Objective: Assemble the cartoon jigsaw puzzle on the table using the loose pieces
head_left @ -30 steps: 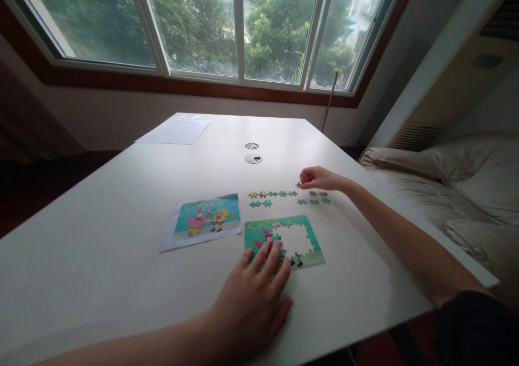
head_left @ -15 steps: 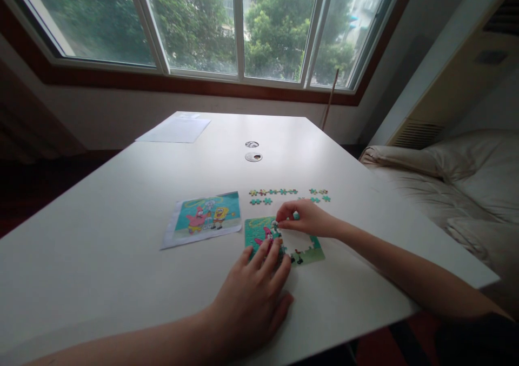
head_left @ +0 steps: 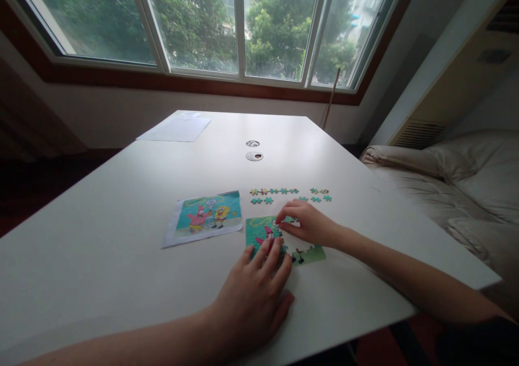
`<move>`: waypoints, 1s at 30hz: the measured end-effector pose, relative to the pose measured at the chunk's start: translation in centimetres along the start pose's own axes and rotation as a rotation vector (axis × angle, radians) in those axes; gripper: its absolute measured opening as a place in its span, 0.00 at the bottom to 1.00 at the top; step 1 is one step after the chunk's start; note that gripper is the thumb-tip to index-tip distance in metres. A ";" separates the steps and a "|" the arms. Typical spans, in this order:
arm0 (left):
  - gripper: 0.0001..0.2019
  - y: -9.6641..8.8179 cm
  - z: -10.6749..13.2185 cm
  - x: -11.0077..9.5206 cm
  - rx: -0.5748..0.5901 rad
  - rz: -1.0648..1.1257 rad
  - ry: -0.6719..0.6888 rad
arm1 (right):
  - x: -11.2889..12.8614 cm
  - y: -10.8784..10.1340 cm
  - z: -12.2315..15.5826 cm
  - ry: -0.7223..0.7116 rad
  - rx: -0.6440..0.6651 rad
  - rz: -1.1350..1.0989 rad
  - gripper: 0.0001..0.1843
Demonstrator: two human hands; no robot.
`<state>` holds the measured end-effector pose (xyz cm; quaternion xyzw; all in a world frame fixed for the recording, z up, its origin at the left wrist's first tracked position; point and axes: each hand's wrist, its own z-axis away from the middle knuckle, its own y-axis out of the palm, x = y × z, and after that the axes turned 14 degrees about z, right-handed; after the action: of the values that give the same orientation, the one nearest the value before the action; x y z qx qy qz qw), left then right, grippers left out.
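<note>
A partly assembled jigsaw puzzle, teal with a pink cartoon starfish, lies on the white table; a white gap shows in its right half. My left hand rests with spread fingers over the puzzle's lower left part, hiding some of it. At the gap's upper left edge, the thumb and fingertips of my right hand are pinched on a small puzzle piece, mostly covered by the fingers. Loose puzzle pieces lie in rows just beyond the puzzle. The printed reference picture lies to its left.
The white table stretches toward the window. Two round inserts sit along its middle, and a sheet of paper lies at the far left. A beige sofa stands on the right beyond the table's edge.
My right hand has tilted slightly and its fingertips press closer at the same spot in the puzzle. My left hand stays in place.
</note>
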<state>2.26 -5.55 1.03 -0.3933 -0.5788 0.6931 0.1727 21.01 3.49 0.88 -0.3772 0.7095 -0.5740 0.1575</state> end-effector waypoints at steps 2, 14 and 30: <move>0.23 0.1 0.0 0.0 -0.008 -0.007 -0.008 | 0.1 -0.2 0.1 -0.038 -0.001 0.028 0.05; 0.23 0.3 0.1 0.3 -0.045 0.012 0.010 | 0.9 -1.2 0.5 -0.198 0.103 0.112 0.11; 0.24 0.6 0.1 0.5 -0.059 -0.006 0.017 | -9.5 -3.1 1.4 0.139 0.065 0.237 0.07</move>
<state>2.00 -5.43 0.31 -0.4026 -0.5986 0.6719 0.1680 29.32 9.15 1.42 -0.2448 0.7394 -0.5987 0.1869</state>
